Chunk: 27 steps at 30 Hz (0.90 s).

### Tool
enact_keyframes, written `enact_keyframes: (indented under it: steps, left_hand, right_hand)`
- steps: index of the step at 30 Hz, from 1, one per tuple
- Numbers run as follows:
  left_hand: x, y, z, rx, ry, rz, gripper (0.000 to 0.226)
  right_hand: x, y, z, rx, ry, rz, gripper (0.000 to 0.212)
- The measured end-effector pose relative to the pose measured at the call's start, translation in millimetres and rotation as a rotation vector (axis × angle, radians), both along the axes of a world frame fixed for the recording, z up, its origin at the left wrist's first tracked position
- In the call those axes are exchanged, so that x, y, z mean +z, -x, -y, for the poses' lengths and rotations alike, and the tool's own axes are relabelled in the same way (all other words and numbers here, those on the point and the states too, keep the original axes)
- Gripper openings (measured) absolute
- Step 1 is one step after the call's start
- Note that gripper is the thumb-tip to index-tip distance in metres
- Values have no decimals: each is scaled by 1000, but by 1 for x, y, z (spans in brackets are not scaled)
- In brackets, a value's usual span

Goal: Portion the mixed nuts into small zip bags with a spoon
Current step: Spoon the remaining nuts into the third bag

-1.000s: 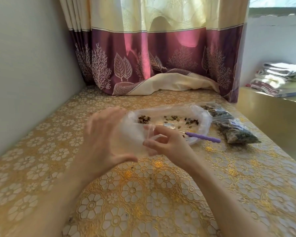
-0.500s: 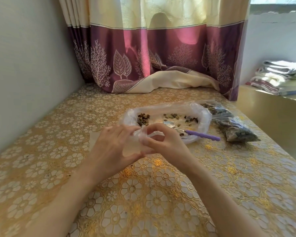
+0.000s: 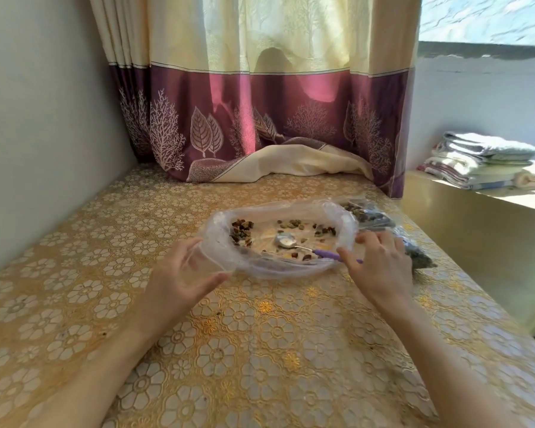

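Mixed nuts sparse in wide clear plastic bag. Left hand pinches small empty zip bag; right hand, unclenched, nears purple-handled metal spoon. Risks: flimsy mouth collapsing, nuts spilling onto table.

One spoon, one large open bag of loose nuts, one small empty zip bag, at least two filled bags, two hands
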State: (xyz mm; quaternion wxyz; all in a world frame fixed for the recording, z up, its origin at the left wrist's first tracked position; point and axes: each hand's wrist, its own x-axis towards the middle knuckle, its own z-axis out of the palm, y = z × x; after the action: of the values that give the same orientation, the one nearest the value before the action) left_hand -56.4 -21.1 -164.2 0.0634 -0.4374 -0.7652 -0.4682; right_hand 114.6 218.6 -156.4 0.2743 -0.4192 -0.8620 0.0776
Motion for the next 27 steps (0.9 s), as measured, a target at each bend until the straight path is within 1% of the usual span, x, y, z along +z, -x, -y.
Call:
enact_keyframes:
  steps: [2,3,5,7,9,12,13,15,18,21,25,26,27]
  left_hand:
    - [1,-2,-1,-15,-30,33,76]
    - [2,-3,-2,-15,-40,37,71]
    - [4,-5,-1,-20,-55,43,68]
    - [4,-5,0,-17,-63,80,78]
    - [4,-3,1,-1,-66,114,92]
    - [7,2,-1,5,-102,188,103]
    - [8,4,-1,9,-107,208,105]
    - [10,10,-2,24,-91,208,103]
    - [12,21,-4,60,-63,174,99]
    - [10,33,-9,92,-44,159,102]
    - [5,36,-13,103,-48,166,106]
    - [4,36,-14,100,-49,164,101]
    - [2,36,-15,95,-54,166,92]
  right_hand:
    - [-4,-3,-5,-34,72,64,56]
    - [-6,-3,-6,-37,104,76,57]
    - [-8,-2,-6,-5,176,47,50]
    - [-10,0,-6,74,304,-96,35]
    - [-9,3,-7,124,445,-314,23]
    - [3,12,-6,182,713,-637,17]
    - [8,17,-5,203,762,-704,14]
    - [15,29,-2,223,716,-746,13]
    - [20,50,2,245,556,-763,16]
    - [19,71,3,257,408,-757,18]
    - [20,90,5,313,312,-744,15]
    - [19,94,6,333,321,-735,18]
    - [18,97,7,349,341,-721,20]
